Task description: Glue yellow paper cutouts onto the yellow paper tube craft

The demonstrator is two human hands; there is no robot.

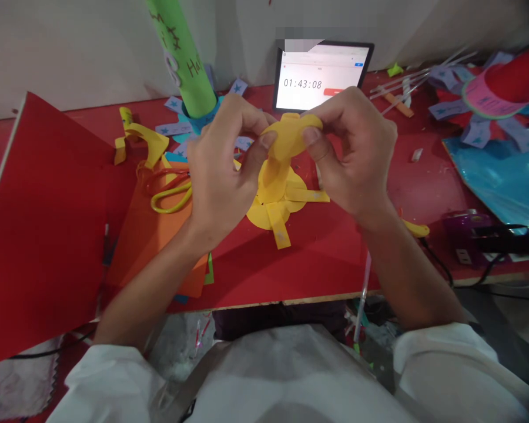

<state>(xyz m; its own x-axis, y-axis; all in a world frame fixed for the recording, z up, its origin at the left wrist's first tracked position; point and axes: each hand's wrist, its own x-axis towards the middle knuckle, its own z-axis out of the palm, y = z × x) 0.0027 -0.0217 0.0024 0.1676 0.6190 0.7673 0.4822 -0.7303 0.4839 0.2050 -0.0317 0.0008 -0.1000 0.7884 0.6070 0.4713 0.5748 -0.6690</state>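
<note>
Left hand (224,167) and right hand (352,153) pinching rounded yellow paper piece (288,136); it partly hides the upright yellow paper stem (274,175) behind. Far-right red paper tube (522,73) cut off.

Plain pale grey wall (114,53), red tabletop (255,276) with a worn front edge, grey littered floor (176,341) below

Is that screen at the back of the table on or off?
On: the screen is lit white and shows the digits 01:43:08.

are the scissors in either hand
No, the left hand and right hand pinch yellow paper, while the scissors lie on orange sheets.
</note>
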